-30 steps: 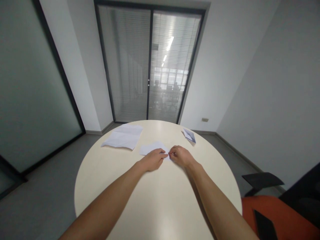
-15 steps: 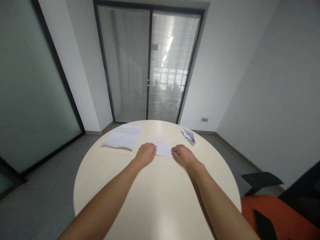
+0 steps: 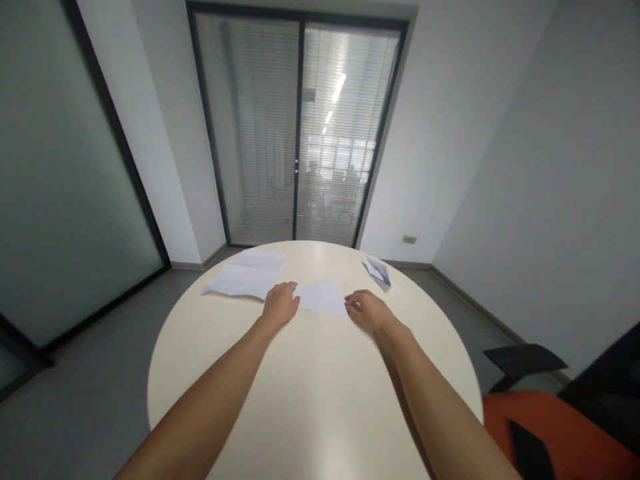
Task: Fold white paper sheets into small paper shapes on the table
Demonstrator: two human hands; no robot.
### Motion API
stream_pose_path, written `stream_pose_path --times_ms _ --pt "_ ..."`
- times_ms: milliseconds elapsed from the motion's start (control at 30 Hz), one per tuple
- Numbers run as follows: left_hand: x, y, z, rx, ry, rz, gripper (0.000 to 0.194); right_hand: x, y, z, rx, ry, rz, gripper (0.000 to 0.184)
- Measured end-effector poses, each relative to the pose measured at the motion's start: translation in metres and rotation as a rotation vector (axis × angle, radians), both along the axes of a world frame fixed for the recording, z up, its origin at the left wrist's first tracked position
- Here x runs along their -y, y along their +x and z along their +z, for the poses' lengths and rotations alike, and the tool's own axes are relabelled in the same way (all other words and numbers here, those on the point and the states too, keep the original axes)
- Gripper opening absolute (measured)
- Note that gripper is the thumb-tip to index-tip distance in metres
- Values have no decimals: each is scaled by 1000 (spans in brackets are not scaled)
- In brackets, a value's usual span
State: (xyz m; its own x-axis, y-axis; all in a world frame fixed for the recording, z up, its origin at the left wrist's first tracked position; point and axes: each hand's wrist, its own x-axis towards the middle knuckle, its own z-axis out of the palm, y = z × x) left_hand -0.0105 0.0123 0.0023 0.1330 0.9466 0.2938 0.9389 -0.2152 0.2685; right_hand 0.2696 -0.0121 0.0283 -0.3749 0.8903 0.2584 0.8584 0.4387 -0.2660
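A small folded white paper (image 3: 321,298) lies flat on the round cream table (image 3: 310,400), between my two hands. My left hand (image 3: 280,303) rests on the paper's left end, fingers flat and pressing down. My right hand (image 3: 367,309) sits at the paper's right corner, fingers curled and pinching its edge against the table. Both forearms stretch out from the near edge.
A larger creased white sheet (image 3: 246,280) lies at the table's far left. A small folded paper shape (image 3: 379,270) sits at the far right edge. An orange and black chair (image 3: 560,427) stands at the lower right. Glass doors with blinds (image 3: 300,127) stand behind the table.
My hands were together at the paper's near corner. They have moved apart along the paper, the left hand sliding left to its end, and the paper now lies more spread between them.
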Motion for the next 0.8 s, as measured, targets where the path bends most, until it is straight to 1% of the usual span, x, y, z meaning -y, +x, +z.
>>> stream_pose_path --times_ms 167,333,533,700,800 --pt "-6 -4 -6 55 2 -78 48 -6 4 -4 -31 -34 42 21" --pt "-8 -5 -6 77 9 -99 46 -8 2 -6 -72 -82 97 18" --pt "-8 -9 -2 -11 -35 -44 27 -8 0 -6 -101 -100 106 18" --pt "-7 -12 3 -8 -56 -48 22 -7 -1 -4 -106 -94 110 19" --pt "-5 -12 6 16 -68 -52 20 -6 -2 -4 -94 -96 100 23"
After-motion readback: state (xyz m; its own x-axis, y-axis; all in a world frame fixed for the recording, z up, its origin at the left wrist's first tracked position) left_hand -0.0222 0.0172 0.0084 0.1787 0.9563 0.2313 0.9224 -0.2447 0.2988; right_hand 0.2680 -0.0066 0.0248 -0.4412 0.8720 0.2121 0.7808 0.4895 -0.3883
